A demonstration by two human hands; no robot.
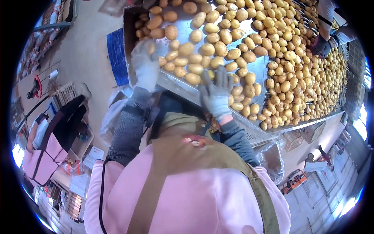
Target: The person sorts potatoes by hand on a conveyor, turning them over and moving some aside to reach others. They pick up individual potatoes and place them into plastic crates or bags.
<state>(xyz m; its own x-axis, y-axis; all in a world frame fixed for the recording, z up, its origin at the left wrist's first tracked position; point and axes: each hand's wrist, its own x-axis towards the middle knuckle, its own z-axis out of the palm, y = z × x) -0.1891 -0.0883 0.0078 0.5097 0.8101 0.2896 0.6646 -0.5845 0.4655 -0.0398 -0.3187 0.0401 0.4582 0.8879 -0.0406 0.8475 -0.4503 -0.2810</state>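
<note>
Many potatoes [221, 49] lie on a metal sorting table [187, 89] in front of me. My left hand [145, 67], in a pale work glove, is at the table's left end, beside a dark-sided bin [129, 24] with more potatoes in it. Its fingers are smeared by motion, and whether a potato is in them cannot be made out. My right hand [216, 94], gloved too, reaches over the table's near edge with its fingers spread and stretched out. The fingertips are at the nearest potatoes, with nothing gripped.
A co-worker's gloved hand [321, 46] is among the potatoes at the far right. Another person [46, 154] stands at the left near boxes and crates. A blue panel [117, 57] hangs beside the table, and clear plastic bags [272, 160] are below its edge.
</note>
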